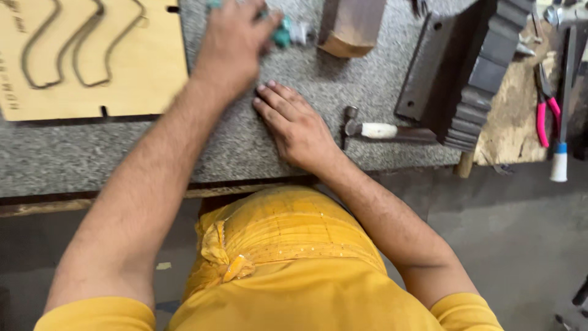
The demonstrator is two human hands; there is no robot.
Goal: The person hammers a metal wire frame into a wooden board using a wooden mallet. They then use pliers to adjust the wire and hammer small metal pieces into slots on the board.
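Hands over grey stone bench: my left hand (pixel 236 43) grasps one blurred green-and-white object (pixel 286 32); my right hand (pixel 294 125) lies flat, released, beside one hammer (pixel 373 130) and one plywood template (pixel 92 55)

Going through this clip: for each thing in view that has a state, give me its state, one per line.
left hand: reaching forward, closed on a green tool, blurred
green tool: partly hidden by the hand, blurred
right hand: flat, palm down on the stone bench
hammer: lying on its side, untouched
pink-handled pliers: lying on the wooden board, jaws not clear
plywood template: flat, with curved slots cut through
stone bench: bearing all of these
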